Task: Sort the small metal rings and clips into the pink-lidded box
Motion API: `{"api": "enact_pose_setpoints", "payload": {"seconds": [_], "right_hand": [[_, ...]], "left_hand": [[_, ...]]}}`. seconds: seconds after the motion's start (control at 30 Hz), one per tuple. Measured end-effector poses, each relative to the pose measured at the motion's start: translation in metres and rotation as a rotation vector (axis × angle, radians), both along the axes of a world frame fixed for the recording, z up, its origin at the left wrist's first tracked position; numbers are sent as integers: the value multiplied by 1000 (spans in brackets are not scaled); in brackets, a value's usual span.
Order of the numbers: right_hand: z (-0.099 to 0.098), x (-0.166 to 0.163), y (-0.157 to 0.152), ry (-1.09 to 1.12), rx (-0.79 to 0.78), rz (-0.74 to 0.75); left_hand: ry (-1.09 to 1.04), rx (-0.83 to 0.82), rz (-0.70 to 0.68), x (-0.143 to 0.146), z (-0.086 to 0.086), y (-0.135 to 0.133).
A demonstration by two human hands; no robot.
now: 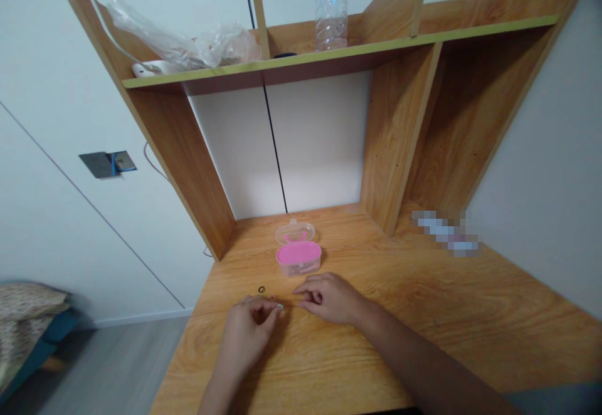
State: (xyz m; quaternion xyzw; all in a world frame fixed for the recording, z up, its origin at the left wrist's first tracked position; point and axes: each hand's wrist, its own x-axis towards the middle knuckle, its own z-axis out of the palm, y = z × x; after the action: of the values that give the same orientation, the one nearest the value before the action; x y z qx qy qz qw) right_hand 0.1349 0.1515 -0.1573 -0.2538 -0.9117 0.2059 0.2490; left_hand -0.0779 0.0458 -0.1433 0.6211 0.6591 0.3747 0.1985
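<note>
My left hand is closed in a pinch, thumb against fingertips, on a small pale band that looks like a hair tie. Facing it, my right hand hovers just over the desk with thumb and fingers apart and nothing visible between them. A small black band lies on the desk beyond my left hand. Close to my left fingertips is a small pinkish band, partly hidden. Behind both hands stands a clear plastic box with a pink inner tray; its clear lid is tipped open to the back.
The wooden desk has a shelf unit rising at its back. On the upper shelf are a plastic bottle and a crumpled plastic bag. A blurred-out object lies at the right, near the wall.
</note>
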Motion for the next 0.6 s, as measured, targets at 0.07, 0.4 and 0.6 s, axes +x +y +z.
{"api": "enact_pose_setpoints", "payload": {"seconds": [0.07,0.4,0.6], "right_hand": [[2,0,-3,49,95,41],[-1,-3,-5,202,364,162],[-4,-4,1,286,355,140]], "left_hand": [[-71,-20,6,15,-2,0],[24,83,115,43,-14,0],[118,210,36,41,-15,-2]]}}
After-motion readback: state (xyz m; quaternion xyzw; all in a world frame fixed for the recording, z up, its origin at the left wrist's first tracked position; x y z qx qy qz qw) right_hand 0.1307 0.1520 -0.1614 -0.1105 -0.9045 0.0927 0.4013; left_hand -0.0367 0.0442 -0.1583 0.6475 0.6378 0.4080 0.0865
